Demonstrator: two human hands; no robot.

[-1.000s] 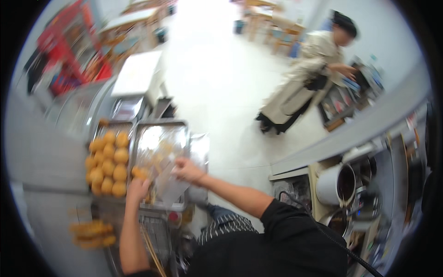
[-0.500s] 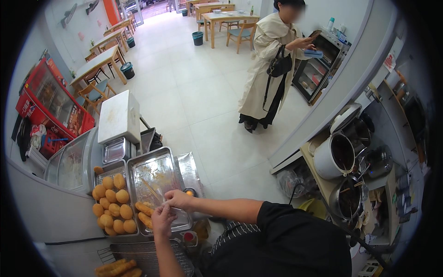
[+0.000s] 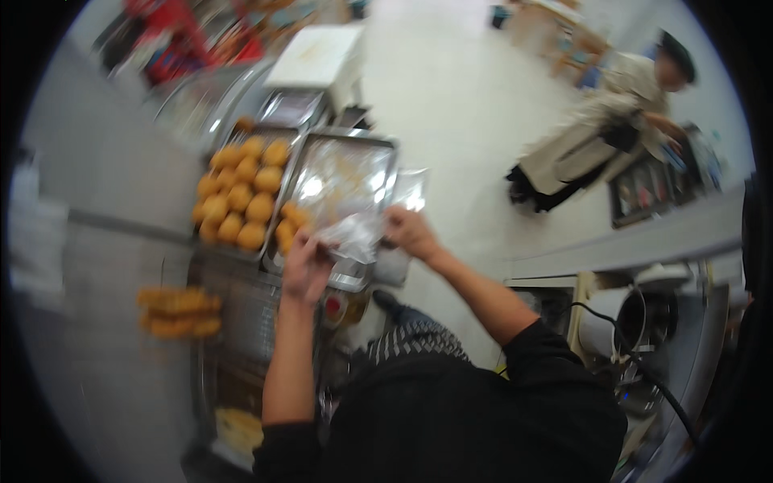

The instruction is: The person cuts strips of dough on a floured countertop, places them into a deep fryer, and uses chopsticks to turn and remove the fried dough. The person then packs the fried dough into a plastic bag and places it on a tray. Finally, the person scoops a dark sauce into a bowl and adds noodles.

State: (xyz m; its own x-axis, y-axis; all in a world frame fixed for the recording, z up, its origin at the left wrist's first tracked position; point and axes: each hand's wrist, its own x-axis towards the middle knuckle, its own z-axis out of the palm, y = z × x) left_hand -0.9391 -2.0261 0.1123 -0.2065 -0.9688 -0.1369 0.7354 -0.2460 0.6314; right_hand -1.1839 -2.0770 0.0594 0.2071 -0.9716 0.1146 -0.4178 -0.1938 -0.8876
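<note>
A thin clear plastic bag [image 3: 354, 237] is stretched between my two hands, over the front part of a metal tray [image 3: 348, 165]. My left hand [image 3: 306, 266] pinches one side of it, and my right hand [image 3: 409, 231] grips the other side with bent fingers. Close to my left hand, short golden fried dough sticks [image 3: 290, 221] lie at the tray's left edge. Left of them, round golden fried balls [image 3: 240, 196] fill a second tray. The picture is smeared by motion, so the bag's opening cannot be made out.
More fried dough sticks [image 3: 179, 312] rest on a rack at the left. A white box [image 3: 316, 56] stands behind the trays. Across the floor, a person in a long beige coat [image 3: 580, 137] stands near a dark cabinet. Pots [image 3: 608, 318] crowd the counter at right.
My hands have moved apart, and the bag between them is spread wider. The view has turned, shifting the trays up and right. The person in the coat now leans toward the cabinet.
</note>
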